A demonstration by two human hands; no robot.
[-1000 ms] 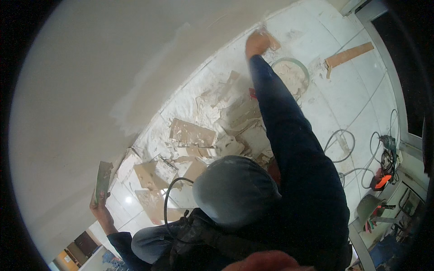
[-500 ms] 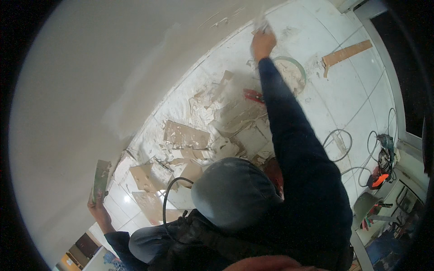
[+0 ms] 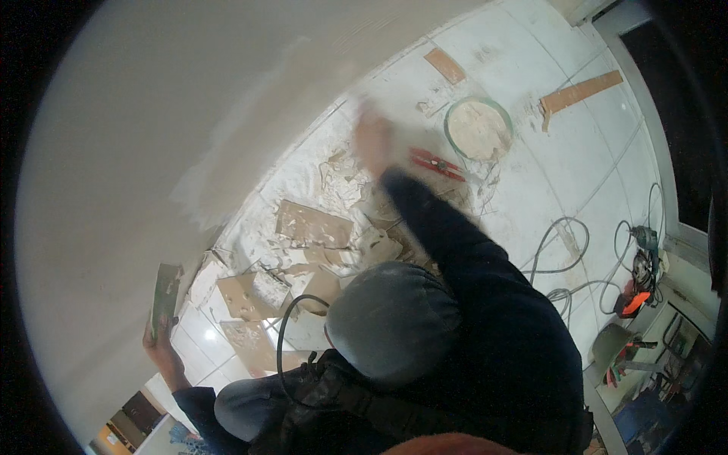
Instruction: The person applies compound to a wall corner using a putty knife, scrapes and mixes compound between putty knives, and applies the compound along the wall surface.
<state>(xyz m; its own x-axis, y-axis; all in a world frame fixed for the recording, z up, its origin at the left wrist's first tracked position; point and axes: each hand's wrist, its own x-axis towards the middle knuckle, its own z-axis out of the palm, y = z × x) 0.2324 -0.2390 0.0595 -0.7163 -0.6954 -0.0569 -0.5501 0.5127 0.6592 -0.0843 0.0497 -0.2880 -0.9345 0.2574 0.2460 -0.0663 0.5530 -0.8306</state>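
Observation:
My left hand (image 3: 161, 350) grips a flat greenish rectangular board (image 3: 166, 297) by its lower end, close to the wall. Pale crumbs cling to the board's top edge. Above the rubble by the wall's foot, my right hand (image 3: 372, 139) is smeared by motion; whether anything is in its fingers cannot be made out. The wall (image 3: 250, 114) carries a lighter wet-looking smear of plaster. On the tiles to the right of that hand stands a round green-rimmed tub (image 3: 479, 127) of pale plaster, with a red-handled tool (image 3: 437, 164) near it.
Broken board pieces (image 3: 313, 225) and plaster scraps cover the floor between the wall and my knee. Brown strips (image 3: 582, 91) lie farther off by the door frame. A cable (image 3: 565, 220) loops on the right towards a power drill (image 3: 645, 238) and a bucket of tools (image 3: 616, 350).
My right arm has swung from the far end of the wall's foot back to the left and nearer, uncovering the tub and a small brown piece. My left hand and its board have barely shifted.

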